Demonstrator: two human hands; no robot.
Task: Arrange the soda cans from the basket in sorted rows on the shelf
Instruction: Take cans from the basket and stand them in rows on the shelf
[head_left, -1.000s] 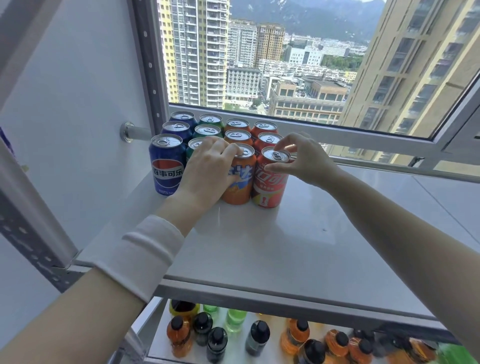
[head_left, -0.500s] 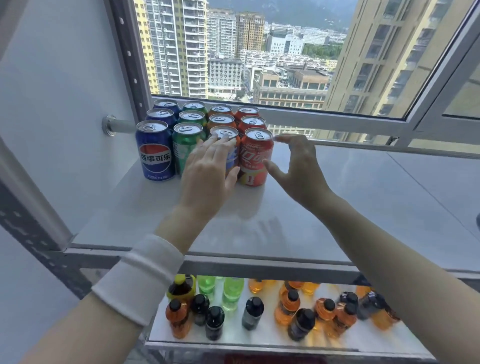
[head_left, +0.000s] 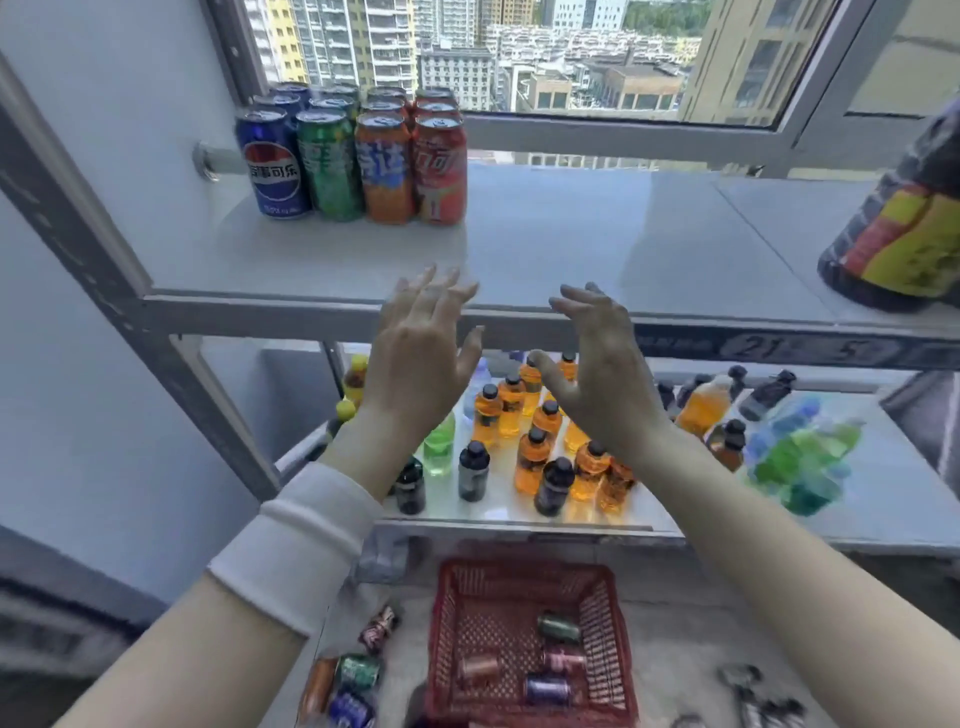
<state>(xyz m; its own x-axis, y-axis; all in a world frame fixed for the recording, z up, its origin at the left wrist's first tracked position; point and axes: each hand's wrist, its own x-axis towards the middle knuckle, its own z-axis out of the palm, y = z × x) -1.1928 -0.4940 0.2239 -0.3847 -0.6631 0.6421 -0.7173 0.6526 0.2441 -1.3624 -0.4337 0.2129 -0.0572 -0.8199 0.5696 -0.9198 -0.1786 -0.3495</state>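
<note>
cans (head_left: 353, 156) stand in four sorted rows at back left of shelf (head_left: 597, 244). four more lie in basket (head_left: 524, 571) below, not yet shelved. left hand (head_left: 421, 358) and right hand (head_left: 597, 369) hover between, fingers (head_left: 441, 306) wide, holding nothing.

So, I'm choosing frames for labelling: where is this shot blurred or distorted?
Head view: the front row of cans reads fairly sharp; the red basket below and the green bottles at right are smeared; the left upright leans outward, wide-lens distortion.
</note>
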